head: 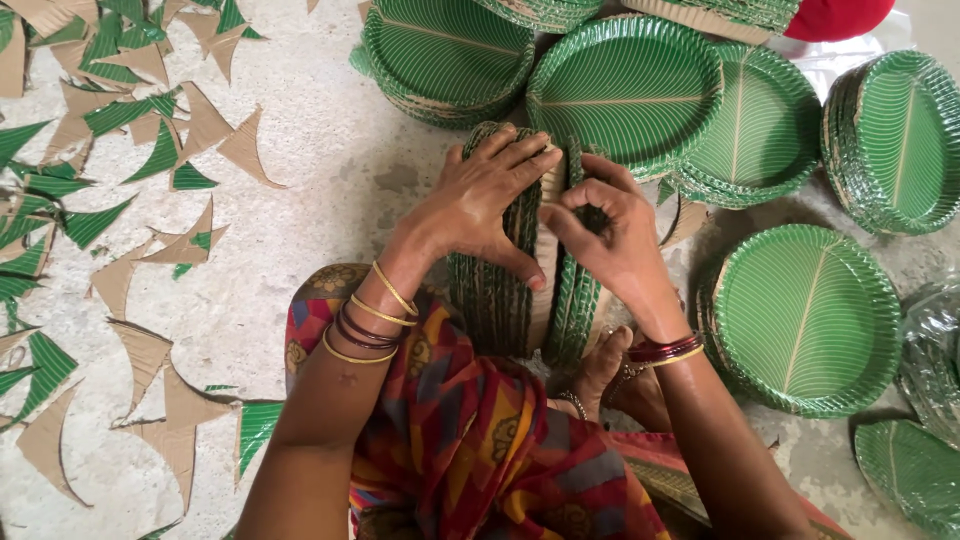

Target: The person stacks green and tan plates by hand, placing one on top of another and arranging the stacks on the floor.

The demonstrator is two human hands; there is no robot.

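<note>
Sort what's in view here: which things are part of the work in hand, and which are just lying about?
In hand:
- left hand
- right hand
- upright plate stack, held on edge and split by both hands

Lying about:
- plate piles flat on the floor
- paper offcuts
- red thing at top edge
- clear plastic wrap

Floor [300,200] is rough pale concrete, kinda blotchy with darker stains. The left side is littered with curved offcuts [130,150], green striped on one face and plain brown card on the other. Along the top and right sit low stacks of green leaf-pattern plates [800,310]. There's something red [835,15] at the top edge, can't really tell what it is. Clear plastic wrap [935,350] is crumpled at the far right. Light is soft and even, no hard shadows.
</note>
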